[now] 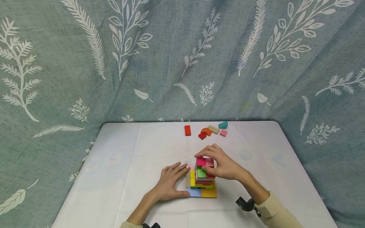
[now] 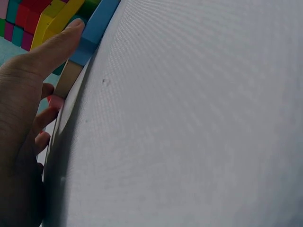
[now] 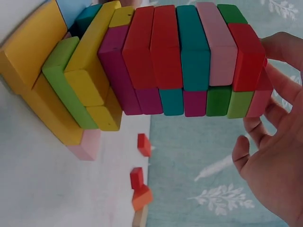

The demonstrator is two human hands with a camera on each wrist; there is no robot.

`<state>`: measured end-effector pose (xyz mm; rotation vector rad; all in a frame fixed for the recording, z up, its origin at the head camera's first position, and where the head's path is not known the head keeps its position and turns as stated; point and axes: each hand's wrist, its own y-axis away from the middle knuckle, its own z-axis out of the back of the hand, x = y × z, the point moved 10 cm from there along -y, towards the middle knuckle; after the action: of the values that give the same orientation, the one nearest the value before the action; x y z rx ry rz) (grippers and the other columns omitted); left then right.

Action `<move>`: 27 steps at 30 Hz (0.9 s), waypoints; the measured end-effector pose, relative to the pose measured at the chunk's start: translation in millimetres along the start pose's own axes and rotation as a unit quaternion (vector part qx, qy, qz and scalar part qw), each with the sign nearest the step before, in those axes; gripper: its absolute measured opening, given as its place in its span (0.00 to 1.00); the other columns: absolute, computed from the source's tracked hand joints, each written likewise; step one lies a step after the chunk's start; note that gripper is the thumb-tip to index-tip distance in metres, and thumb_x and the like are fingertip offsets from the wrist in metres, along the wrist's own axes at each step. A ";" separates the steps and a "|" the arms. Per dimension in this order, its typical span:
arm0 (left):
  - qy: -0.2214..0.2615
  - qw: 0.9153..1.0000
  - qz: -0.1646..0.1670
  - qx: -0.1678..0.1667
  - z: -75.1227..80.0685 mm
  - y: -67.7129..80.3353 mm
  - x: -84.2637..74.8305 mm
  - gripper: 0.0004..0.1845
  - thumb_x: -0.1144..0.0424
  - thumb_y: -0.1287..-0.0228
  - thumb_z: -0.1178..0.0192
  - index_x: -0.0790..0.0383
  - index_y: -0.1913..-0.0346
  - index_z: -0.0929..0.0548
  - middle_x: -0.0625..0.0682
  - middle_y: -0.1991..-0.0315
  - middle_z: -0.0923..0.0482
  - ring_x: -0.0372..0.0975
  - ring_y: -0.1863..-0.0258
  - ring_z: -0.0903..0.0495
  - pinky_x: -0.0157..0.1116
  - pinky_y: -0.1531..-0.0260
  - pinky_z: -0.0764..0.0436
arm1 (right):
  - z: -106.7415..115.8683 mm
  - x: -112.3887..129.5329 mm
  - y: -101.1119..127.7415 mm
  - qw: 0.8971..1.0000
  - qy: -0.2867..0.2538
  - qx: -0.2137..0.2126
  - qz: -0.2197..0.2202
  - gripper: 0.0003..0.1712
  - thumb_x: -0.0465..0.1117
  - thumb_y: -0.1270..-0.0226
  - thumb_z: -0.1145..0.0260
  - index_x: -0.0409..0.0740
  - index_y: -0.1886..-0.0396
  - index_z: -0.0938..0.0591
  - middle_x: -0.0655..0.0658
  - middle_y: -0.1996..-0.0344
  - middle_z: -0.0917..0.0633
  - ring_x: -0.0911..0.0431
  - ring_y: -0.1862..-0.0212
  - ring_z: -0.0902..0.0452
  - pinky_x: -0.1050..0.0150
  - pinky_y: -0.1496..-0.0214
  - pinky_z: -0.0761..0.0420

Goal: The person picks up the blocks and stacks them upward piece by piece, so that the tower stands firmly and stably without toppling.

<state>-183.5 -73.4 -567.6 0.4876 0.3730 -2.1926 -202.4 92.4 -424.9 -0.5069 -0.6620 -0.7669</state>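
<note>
1. The left hand (image 1: 169, 183) lies flat on the table (image 1: 119, 164), fingers straight and released, their tips touching the left side of the stack (image 1: 201, 179) at its base
2. In the left wrist view one finger (image 2: 57, 45) presses against the blue block (image 2: 94, 33) at the bottom edge, with a tan block (image 2: 70, 78) just below it
3. The stack of coloured blocks stands near the front middle of the table, between the two hands; its base holds the blue block (image 1: 195, 192) and an orange block (image 1: 209, 193), with yellow, green and red layers above
4. A pink block (image 1: 204, 162) sits on top of the stack
5. The right hand (image 1: 223, 164) curls over the top from the right, fingers bent round the pink block and the upper layers, grasping them
6. In the right wrist view the right hand's fingers (image 3: 279, 52) touch the red end block (image 3: 246, 56) of the stack, the palm just beside it
7. Behind the stack, near the far edge, loose blocks lie apart: a red block (image 1: 187, 130), then a small cluster with an orange arch (image 1: 206, 131), a beige block (image 1: 213, 129), a teal block (image 1: 223, 124) and a small pink cube (image 1: 223, 133)
8. A leaf-print curtain (image 1: 182, 57) hangs behind the table
</note>
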 end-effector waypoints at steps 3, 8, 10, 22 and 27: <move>0.000 1.000 0.001 0.000 -0.7 -0.1 1.0 0.55 0.19 0.50 0.43 0.41 0.21 0.41 0.42 0.21 0.44 0.46 0.21 0.51 0.58 0.33 0.48 | -2.0 -1.4 0.9 1.000 0.001 0.002 -0.004 0.26 0.43 0.37 0.29 0.69 0.41 0.20 0.63 0.46 0.22 0.60 0.42 0.35 0.43 0.36 0.31; 0.003 1.000 -0.001 -0.001 -0.5 -0.3 1.2 0.55 0.19 0.50 0.43 0.41 0.21 0.41 0.42 0.21 0.44 0.46 0.21 0.51 0.58 0.33 0.49 | -4.3 -5.5 1.8 1.000 0.003 0.002 -0.012 0.27 0.42 0.38 0.28 0.70 0.41 0.21 0.63 0.46 0.22 0.60 0.42 0.36 0.48 0.41 0.27; 0.004 1.000 -0.005 -0.006 0.8 -0.3 0.2 0.55 0.20 0.50 0.42 0.42 0.21 0.40 0.43 0.22 0.43 0.47 0.22 0.50 0.58 0.33 0.48 | -5.0 -6.6 1.7 1.000 0.003 0.002 -0.012 0.27 0.42 0.38 0.28 0.71 0.41 0.21 0.63 0.46 0.22 0.60 0.42 0.35 0.48 0.40 0.27; 0.003 1.000 0.003 0.000 -1.3 -0.4 1.1 0.54 0.20 0.49 0.42 0.41 0.21 0.41 0.42 0.21 0.44 0.46 0.21 0.51 0.58 0.33 0.48 | 19.7 -9.7 -0.5 0.998 -0.036 -0.055 0.008 0.24 0.48 0.33 0.31 0.60 0.37 0.20 0.59 0.48 0.21 0.58 0.48 0.29 0.53 0.49 0.24; -0.001 1.000 0.005 0.001 -2.4 -0.7 2.1 0.55 0.19 0.50 0.43 0.41 0.21 0.41 0.41 0.21 0.44 0.45 0.21 0.51 0.58 0.33 0.48 | 45.7 -47.2 -4.6 0.989 -0.063 -0.128 -0.031 0.20 0.45 0.30 0.33 0.57 0.40 0.20 0.54 0.53 0.20 0.53 0.58 0.31 0.57 0.59 0.30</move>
<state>-184.8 -73.4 -570.6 0.4878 0.3676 -2.1843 -247.7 140.3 -425.9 -0.7772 -0.7031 -0.8888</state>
